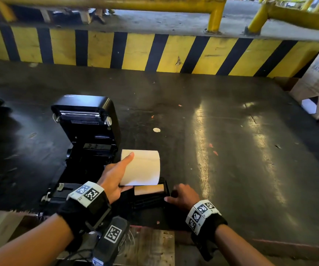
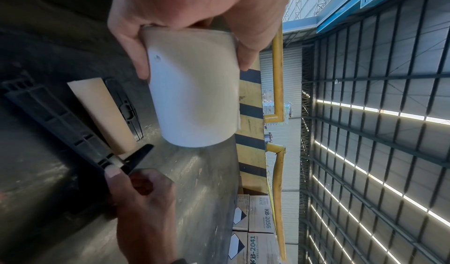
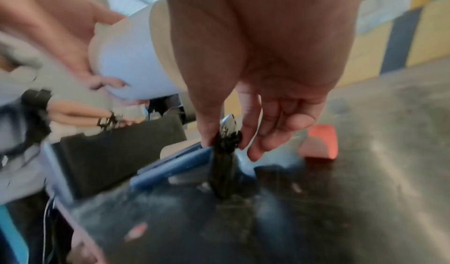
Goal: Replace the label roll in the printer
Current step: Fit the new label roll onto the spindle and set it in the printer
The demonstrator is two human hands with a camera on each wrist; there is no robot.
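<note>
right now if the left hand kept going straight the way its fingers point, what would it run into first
Probably nothing soon. The left hand, holding the white label roll, points forward past the right side of the open printer. Beyond lies bare dark floor, then the striped wall. Depth is uncertain.

blurred throughout. right hand (image 3: 263,71) from above, thumb and forefinger pinching the upright black end piece (image 3: 225,148) of a dark holder on the dark bench (image 3: 365,172). other fingers (image 3: 289,125) loosely curled. to the left, left hand (image 3: 73,43) wrapped around a white label roll (image 3: 129,60). small orange object (image 3: 321,143) beyond the fingers.
</note>
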